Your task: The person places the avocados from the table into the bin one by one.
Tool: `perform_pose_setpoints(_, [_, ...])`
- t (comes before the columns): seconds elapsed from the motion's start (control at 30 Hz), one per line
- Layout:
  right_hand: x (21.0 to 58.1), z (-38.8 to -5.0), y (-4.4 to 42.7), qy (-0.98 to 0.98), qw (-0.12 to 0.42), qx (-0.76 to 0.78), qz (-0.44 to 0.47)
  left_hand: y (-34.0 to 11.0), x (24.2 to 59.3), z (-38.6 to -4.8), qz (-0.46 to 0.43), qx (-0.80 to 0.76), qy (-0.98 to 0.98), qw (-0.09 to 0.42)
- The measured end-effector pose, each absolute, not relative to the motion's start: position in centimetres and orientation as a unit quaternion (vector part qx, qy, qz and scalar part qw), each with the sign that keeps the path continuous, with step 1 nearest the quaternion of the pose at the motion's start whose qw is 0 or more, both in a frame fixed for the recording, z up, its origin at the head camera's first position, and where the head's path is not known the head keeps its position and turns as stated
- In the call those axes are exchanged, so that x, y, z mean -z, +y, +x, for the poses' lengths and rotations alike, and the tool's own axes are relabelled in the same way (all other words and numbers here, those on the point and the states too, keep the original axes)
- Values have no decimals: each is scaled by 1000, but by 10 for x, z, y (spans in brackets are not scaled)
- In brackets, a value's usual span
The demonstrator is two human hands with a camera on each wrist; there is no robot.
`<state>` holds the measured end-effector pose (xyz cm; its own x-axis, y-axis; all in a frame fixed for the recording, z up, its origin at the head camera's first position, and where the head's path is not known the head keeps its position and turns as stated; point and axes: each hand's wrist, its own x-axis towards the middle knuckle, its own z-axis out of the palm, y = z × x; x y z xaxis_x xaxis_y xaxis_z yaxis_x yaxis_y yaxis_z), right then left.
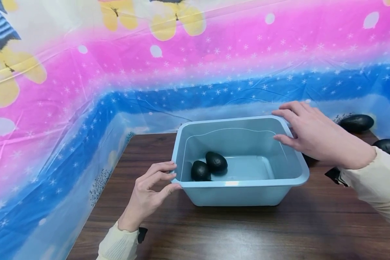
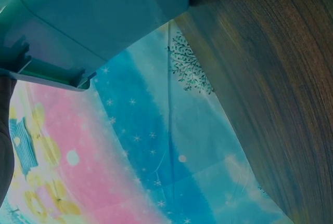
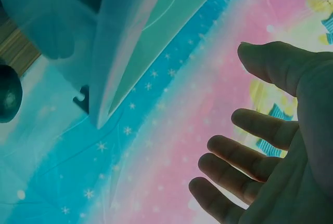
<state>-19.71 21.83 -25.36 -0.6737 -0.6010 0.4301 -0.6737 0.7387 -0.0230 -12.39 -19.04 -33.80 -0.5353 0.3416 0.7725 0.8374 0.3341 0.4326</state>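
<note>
so the blue-grey bin (image 1: pixel 237 196) was stood upright on the bench (image 1: pixel 143 151), with two dark avocado-looking fruits (image 1: pixel 216 162) bunched toward its left end. the left hand (image 1: pixel 151 187) was held with relaxed fingers, fingertips and thumb set against the left rim near the front corner, so that end looked lightly steadied at most. the right hand (image 1: pixel 318 135) was spread wide by the right end, nothing gripped, and a gap to the rim was shown in the right wrist view. imo the bin was best handled with both ends taken evenly and kept level, since the load was probably skewed left. care was also needed rightward, where loose dark fruits (image 1: pixel 356 123) could've been bumped. patterned cloth (image 1: pixel 214 54) was hung behind.
</note>
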Motion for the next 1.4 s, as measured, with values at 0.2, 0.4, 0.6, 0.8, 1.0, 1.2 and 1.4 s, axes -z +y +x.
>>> perform_pose_setpoints(0.2, [251, -195, 233, -927, 192, -86, 311, -198, 354, -133, -383, 429, -765, 288])
perform_pose_setpoints(0.4, [252, -198, 252, -939, 200, -84, 268, -205, 366, -138, -371, 431, -774, 278])
perform_pose_setpoints(0.6, [256, -205, 283, -959, 202, -58, 192, -205, 366, -139, -376, 432, -771, 279])
perform_pose_setpoints(0.8, [270, -218, 326, -970, 214, -55, 101, -205, 365, -140, -383, 431, -765, 286])
perform_pose_setpoints(1.0, [304, -232, 376, -974, 208, -83, 22, -204, 364, -139, -384, 429, -768, 281])
perform_pose_setpoints(1.2, [407, -282, 486, -962, 209, -168, -55, -204, 364, -139, -384, 430, -769, 276])
perform_pose_setpoints(1.4, [485, -295, 552, -933, 253, -239, -95, -200, 359, -137, -388, 431, -765, 281])
